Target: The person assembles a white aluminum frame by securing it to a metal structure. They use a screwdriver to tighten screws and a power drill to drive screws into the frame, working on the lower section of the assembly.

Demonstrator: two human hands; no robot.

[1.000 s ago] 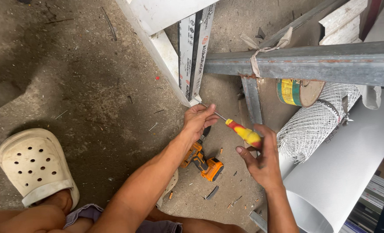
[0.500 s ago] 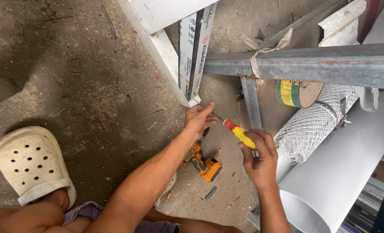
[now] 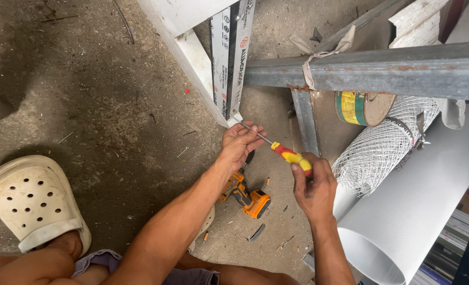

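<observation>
- A white panel (image 3: 229,58) with black print and a small red mark stands upright at top centre, leaning against a white frame (image 3: 192,58) — its bottom corner meets the concrete floor (image 3: 87,105) just above the hands.
- To the right, a tape roll (image 3: 364,107) with a yellow-and-green band sits under a grey steel beam (image 3: 382,68); a strip of cloth (image 3: 319,50) is knotted around that beam.
- Bottom right: a big white roll (image 3: 414,211) of sheet lies beside a roll of wire mesh (image 3: 382,145).
- Right hand (image 3: 313,187) is closed tight around the red-and-yellow handle of a screwdriver (image 3: 290,154), thumb up along the grip.
- Left hand (image 3: 240,142) is curled half-shut, fingertips pinching the metal shaft near the tip, steadying it.
- The screwdriver slants from the right hand, up and left — thin grey shaft, tip right at the lower corner of the panel. Whether it sits in a screw, I cannot tell.
- Under the left wrist an orange-and-black drill (image 3: 247,196) lies on the floor, untouched.
- Far left, a cream clog (image 3: 31,203) on the person's foot; small chips and scraps dot the concrete around the drill.
</observation>
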